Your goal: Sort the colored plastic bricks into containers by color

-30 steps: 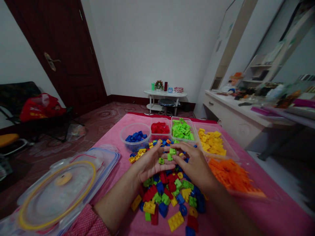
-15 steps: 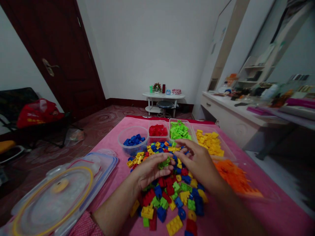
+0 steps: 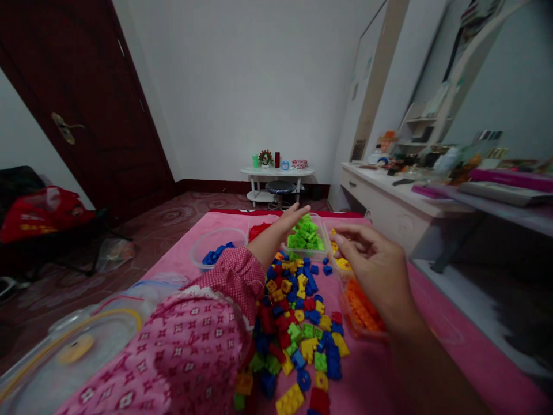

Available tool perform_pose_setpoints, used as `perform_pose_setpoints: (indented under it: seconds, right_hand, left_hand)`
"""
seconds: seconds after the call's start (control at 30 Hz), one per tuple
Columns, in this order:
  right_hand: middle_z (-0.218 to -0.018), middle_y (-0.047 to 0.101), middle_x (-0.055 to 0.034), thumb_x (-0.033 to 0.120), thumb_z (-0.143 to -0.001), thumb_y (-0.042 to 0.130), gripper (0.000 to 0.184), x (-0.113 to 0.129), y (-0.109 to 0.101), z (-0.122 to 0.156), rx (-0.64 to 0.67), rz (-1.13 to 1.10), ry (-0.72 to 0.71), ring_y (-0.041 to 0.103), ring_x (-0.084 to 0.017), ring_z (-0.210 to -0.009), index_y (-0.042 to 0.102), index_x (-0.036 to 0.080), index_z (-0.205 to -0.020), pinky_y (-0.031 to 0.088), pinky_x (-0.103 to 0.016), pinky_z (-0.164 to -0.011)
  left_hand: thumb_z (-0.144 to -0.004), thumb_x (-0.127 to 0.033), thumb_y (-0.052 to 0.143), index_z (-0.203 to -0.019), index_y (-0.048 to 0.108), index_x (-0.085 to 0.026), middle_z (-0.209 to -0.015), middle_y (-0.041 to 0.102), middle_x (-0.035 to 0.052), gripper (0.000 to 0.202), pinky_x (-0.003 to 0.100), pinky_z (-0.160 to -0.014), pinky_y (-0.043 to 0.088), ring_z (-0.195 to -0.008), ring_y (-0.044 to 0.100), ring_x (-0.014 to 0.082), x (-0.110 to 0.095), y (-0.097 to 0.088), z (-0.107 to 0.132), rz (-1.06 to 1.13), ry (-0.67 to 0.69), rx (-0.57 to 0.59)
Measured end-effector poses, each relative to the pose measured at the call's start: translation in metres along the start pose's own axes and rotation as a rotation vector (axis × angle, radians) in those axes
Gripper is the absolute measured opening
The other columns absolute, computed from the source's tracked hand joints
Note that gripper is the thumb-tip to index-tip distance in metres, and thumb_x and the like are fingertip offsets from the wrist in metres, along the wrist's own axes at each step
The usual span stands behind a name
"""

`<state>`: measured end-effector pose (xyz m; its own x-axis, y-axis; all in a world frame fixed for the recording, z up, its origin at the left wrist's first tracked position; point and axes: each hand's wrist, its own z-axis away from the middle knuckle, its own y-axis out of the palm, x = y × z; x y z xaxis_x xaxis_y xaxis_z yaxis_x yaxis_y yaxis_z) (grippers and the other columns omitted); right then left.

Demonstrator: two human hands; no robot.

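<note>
The sleeved left arm point(image 3: 194, 340) stretches forward to the green-brick tub point(image 3: 309, 254), the left hand point(image 3: 288, 219) seen edge-on at the tub's left side, fingers extended. The bare right forearm point(image 3: 425, 351) rises from the tub's near right; the right hand point(image 3: 372, 259) hangs right of it, fingers bent, thumb tip close to the index fingertip.

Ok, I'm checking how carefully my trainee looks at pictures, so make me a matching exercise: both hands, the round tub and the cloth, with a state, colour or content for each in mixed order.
Things:
1. Left hand
2. Right hand
3. Round tub
4. Cloth

Descriptions:
A. Pink
B. Curled
C. Has blue bricks in it
D. Stretched forward

Pairs: 1-D, 2-B, 3-C, 4-A.
</note>
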<state>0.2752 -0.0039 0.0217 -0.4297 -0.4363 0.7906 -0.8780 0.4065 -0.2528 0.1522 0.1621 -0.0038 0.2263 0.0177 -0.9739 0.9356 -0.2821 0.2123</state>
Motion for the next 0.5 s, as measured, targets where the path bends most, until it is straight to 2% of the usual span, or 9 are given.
perform_pose_setpoints:
  seconds: [0.1, 0.2, 0.3, 0.37, 0.43, 0.47, 0.5]
  right_hand:
    - [-0.081, 0.069, -0.0048, 0.026, -0.079, 0.057, 0.017, -0.002, 0.004, 0.001, 0.030, 0.044, -0.027, 0.062, -0.014, -0.060, 0.066, 0.017, -0.091, 0.050, -0.024, -0.055]
    - [-0.075, 0.068, -0.0031, 0.024, -0.079, 0.057, 0.014, -0.006, 0.013, 0.004, 0.105, 0.129, -0.066, 0.060, -0.013, -0.058, 0.068, 0.018, -0.085, 0.046, -0.023, -0.053]
    - [-0.070, 0.067, -0.0007, 0.022, -0.078, 0.057, 0.013, -0.010, 0.024, 0.009, 0.224, 0.176, -0.106, 0.058, -0.012, -0.058, 0.069, 0.019, -0.081, 0.044, -0.023, -0.054]
    - [-0.069, 0.067, -0.0002, 0.021, -0.078, 0.056, 0.014, -0.012, 0.029, 0.012, 0.278, 0.183, -0.120, 0.058, -0.012, -0.058, 0.070, 0.020, -0.081, 0.043, -0.022, -0.053]
    - [-0.069, 0.067, -0.0002, 0.020, -0.078, 0.055, 0.015, -0.013, 0.033, 0.014, 0.285, 0.186, -0.126, 0.059, -0.013, -0.059, 0.070, 0.020, -0.081, 0.043, -0.022, -0.053]
    - [-0.069, 0.067, -0.0002, 0.020, -0.079, 0.055, 0.015, -0.013, 0.034, 0.015, 0.273, 0.186, -0.127, 0.059, -0.013, -0.060, 0.070, 0.020, -0.080, 0.044, -0.022, -0.054]
    - [-0.069, 0.067, -0.0002, 0.021, -0.079, 0.055, 0.015, -0.013, 0.035, 0.016, 0.260, 0.184, -0.127, 0.059, -0.013, -0.060, 0.070, 0.020, -0.081, 0.044, -0.022, -0.054]
  left_hand:
    - [-0.059, -0.020, 0.077, -0.101, 0.064, -0.015, -0.122, 0.058, 0.0121, 0.045, 0.036, -0.095, 0.039, -0.117, 0.048, 0.0276, 0.014, -0.008, 0.005, -0.238, 0.096, 0.067]
    - [-0.064, -0.025, 0.072, -0.092, 0.068, -0.012, -0.097, 0.069, 0.0096, 0.031, 0.033, -0.087, 0.044, -0.096, 0.059, 0.0235, 0.020, -0.024, 0.034, -0.432, 0.074, 0.231]
    - [-0.073, -0.030, 0.064, -0.092, 0.070, -0.013, -0.087, 0.070, 0.0073, 0.026, 0.029, -0.075, 0.046, -0.083, 0.062, 0.0212, 0.012, -0.040, 0.078, -0.634, 0.100, 0.350]
    - [-0.077, -0.031, 0.059, -0.093, 0.070, -0.015, -0.087, 0.070, 0.0076, 0.025, 0.029, -0.072, 0.046, -0.080, 0.062, 0.0213, 0.002, -0.045, 0.113, -0.758, 0.143, 0.351]
    - [-0.077, -0.033, 0.060, -0.096, 0.070, -0.019, -0.091, 0.070, 0.0079, 0.026, 0.030, -0.077, 0.046, -0.084, 0.062, 0.0224, -0.004, -0.041, 0.149, -0.881, 0.251, 0.358]
    - [-0.077, -0.035, 0.061, -0.099, 0.069, -0.020, -0.095, 0.069, 0.0087, 0.028, 0.032, -0.081, 0.045, -0.089, 0.061, 0.0233, -0.004, -0.037, 0.167, -0.938, 0.312, 0.401]
    - [-0.077, -0.037, 0.061, -0.104, 0.068, -0.021, -0.098, 0.068, 0.0097, 0.031, 0.033, -0.085, 0.044, -0.092, 0.060, 0.0240, 0.000, -0.030, 0.184, -0.984, 0.362, 0.498]
